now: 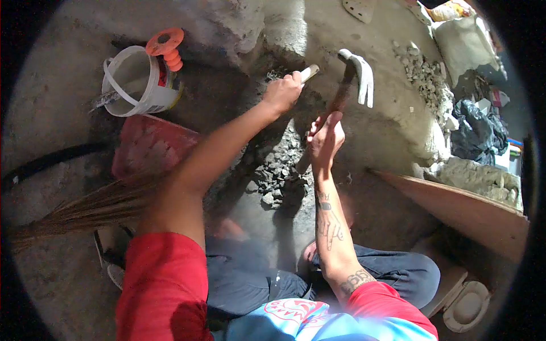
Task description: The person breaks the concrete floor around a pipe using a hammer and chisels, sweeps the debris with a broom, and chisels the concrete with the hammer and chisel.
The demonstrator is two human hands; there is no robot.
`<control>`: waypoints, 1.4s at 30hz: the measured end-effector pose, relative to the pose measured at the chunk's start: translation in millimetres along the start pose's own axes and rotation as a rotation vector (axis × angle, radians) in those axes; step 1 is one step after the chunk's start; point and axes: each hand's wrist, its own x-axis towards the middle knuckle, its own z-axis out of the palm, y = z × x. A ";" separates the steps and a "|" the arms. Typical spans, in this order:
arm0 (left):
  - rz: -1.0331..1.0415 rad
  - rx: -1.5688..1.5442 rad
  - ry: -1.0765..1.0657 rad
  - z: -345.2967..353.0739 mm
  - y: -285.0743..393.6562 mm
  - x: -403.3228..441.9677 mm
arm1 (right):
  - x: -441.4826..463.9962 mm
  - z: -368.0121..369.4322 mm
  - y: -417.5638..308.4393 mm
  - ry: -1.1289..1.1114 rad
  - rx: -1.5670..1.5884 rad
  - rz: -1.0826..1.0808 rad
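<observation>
Near the top middle, my left hand (pixel 282 92) is closed around a short pale tool (pixel 310 73), whose end points up and to the right. To its right, my right hand (pixel 327 138) grips the dark handle of a claw hammer (pixel 364 79). The hammer's metal head is raised above my hand, claws toward the camera's lower side. Below and between the hands lies a pile of broken grey rubble (pixel 277 176) on the floor. The hammer head and the pale tool are apart. What the tool's far end touches cannot be made out.
At the left are a white bucket (pixel 151 91) with an orange flanged object (pixel 165 42), a red basin (pixel 151 145), a straw broom (pixel 85 213) and a black hose (pixel 54 159). At the right are a wooden board (pixel 460 207), a black bag (pixel 479 132) and a white sack (pixel 463 45).
</observation>
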 end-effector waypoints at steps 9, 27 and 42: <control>-0.548 -0.522 0.347 8.1 11.2 8.1 | 28.6 -15.2 -29.3 -0.067 -0.345 -0.236; -1.012 -1.028 0.569 -7.9 45.4 14.6 | 108.2 -11.2 -182.9 -0.474 -0.943 -0.426; -0.910 -0.985 0.864 87.3 39.0 49.0 | 83.1 46.4 -167.5 -0.904 -1.478 -0.894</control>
